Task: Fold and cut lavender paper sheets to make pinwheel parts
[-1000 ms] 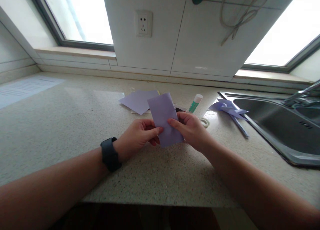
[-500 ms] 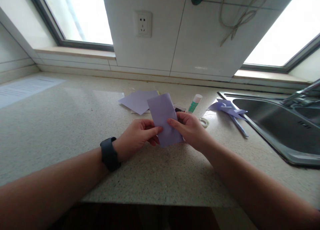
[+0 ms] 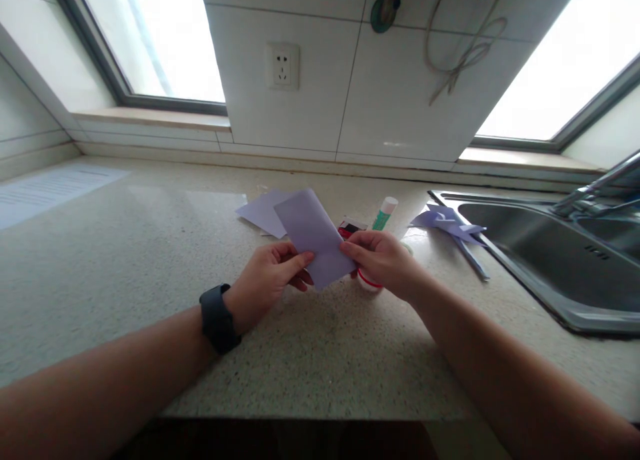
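Note:
A folded sheet of lavender paper is held tilted above the counter between both hands. My left hand pinches its lower left edge, thumb on top. On the opposite edge, the thumb and fingers of my right hand grip the paper. Below my right hand a round object with a red band is partly covered. Behind the hands stands a glue stick with a green label and white cap. More lavender paper lies behind the held sheet, and a small red and black item shows beside it.
A lavender paper pinwheel on a stick rests at the rim of the steel sink on the right. A printed sheet lies at the far left of the speckled counter. A socket is on the tiled wall.
The folded paper has tilted further to the left in both hands. The red-banded object under my right hand has come into sight. The camera view has shifted slightly upward.

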